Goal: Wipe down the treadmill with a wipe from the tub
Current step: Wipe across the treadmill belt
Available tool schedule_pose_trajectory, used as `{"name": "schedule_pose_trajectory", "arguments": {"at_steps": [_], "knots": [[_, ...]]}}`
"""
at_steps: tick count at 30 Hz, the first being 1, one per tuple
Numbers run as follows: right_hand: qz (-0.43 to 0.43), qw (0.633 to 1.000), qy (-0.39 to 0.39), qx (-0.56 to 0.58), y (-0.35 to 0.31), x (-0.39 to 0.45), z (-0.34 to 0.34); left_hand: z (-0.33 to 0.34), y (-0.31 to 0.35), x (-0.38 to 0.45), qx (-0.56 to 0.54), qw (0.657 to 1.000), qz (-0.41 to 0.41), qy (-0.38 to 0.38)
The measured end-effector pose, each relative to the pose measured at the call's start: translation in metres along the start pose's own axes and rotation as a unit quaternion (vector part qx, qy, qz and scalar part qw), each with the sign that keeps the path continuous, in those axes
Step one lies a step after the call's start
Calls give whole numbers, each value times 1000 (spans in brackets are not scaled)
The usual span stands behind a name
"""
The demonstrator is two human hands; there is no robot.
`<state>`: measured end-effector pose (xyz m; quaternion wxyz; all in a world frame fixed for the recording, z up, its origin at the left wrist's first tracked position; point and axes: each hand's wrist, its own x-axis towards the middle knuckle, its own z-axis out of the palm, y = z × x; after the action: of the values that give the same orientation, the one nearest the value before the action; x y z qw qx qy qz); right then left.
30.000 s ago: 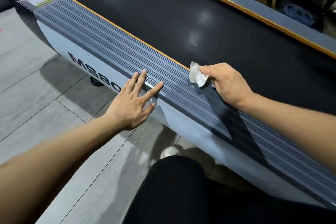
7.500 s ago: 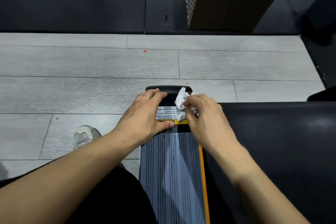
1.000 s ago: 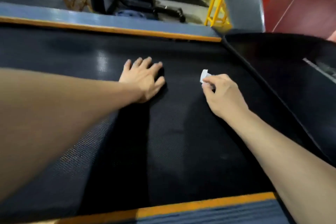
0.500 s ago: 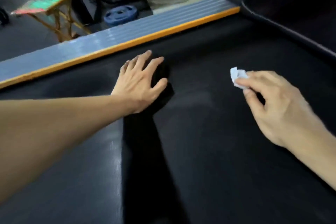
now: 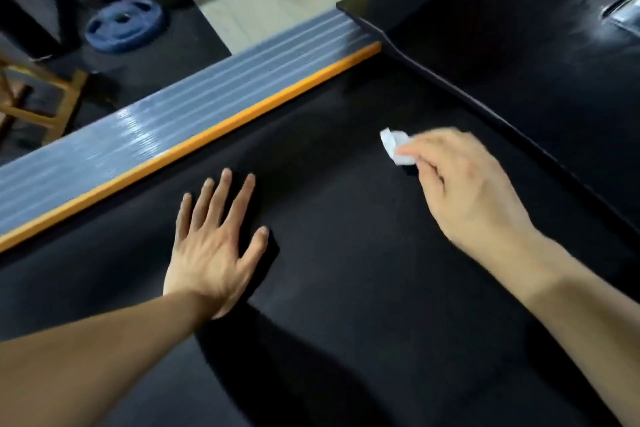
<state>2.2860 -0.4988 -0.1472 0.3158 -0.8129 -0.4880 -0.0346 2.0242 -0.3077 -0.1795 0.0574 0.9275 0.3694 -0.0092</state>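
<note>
Your right hand pinches the crumpled wipe (fingers curled) over the treadmill belt, right of your flat, spread left hand.

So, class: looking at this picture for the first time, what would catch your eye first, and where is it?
Two bare hands over the wide black treadmill belt: the left hand lies flat with straight fingers, while the right hand pinches a small crumpled white wipe. Beyond them, a bright orange stripe edges the ribbed grey side rail, with a blue round weight plate on the dark floor behind.
</note>
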Motion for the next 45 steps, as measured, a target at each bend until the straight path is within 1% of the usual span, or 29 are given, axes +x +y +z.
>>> {"name": "schedule_pose_trajectory", "arguments": {"at_steps": [3,5,6,8,9,12,13,15,17,19,21,22,25,26,28,30,31,33,35,37,39,40,41,42,45], "knots": [[-9,997,62,-52,-9,68,5,0,0,-1,-11,1000,4,-2],[-24,990,91,-101,-16,106,21,-1,0,0,-23,1000,4,0],[-44,985,92,-136,-15,120,32,-1,0,1,-28,1000,4,2],[-68,976,58,-201,-4,135,53,-1,0,3,-40,999,7,2],[-45,972,36,-227,-1,136,62,-2,-1,3,-44,999,8,1],[89,959,9,-270,-3,126,78,0,0,4,-47,999,9,1],[120,956,4,-268,-7,124,81,0,0,5,-48,999,10,0],[168,960,10,-223,-16,128,85,0,-1,6,-47,999,10,-9],[180,963,25,-200,-23,130,91,0,-1,6,-47,999,9,-12],[133,974,10,-184,-41,122,103,-1,-1,6,-46,999,11,-16],[48,983,-58,-168,-62,102,118,-2,-2,7,-43,999,11,-22],[13,985,-79,-150,-68,94,120,-2,-2,7,-40,999,11,-24],[-29,996,-55,-63,-56,99,104,-2,0,7,-41,999,12,-20],[-37,996,-63,-56,-51,105,95,-2,0,7,-44,999,11,-22],[-69,983,-125,-116,-44,119,77,-3,0,7,-46,999,11,-24],[-115,957,-191,-187,-35,130,60,-2,0,7,-44,999,7,-22],[-122,948,-212,-202,-28,134,53,-2,0,7,-43,999,6,-22],[-92,950,-225,-195,-13,140,43,-1,0,8,-43,999,9,-24],[-24,972,-195,-130,-5,141,43,-1,-3,7,-43,999,11,-24],[22,989,-126,-73,-4,139,47,0,-4,3,-47,999,10,-16],[52,995,-23,-79,4,139,47,-1,-2,4,-51,999,9,-9],[70,993,30,-92,8,140,45,-1,-2,5,-51,999,9,-9],[90,989,65,-100,11,139,44,-1,-2,6,-48,999,11,-12],[99,986,73,-111,11,137,45,-1,-1,6,-45,999,13,-15],[87,985,54,-138,-2,123,57,-1,0,5,-39,999,10,-14]]}}
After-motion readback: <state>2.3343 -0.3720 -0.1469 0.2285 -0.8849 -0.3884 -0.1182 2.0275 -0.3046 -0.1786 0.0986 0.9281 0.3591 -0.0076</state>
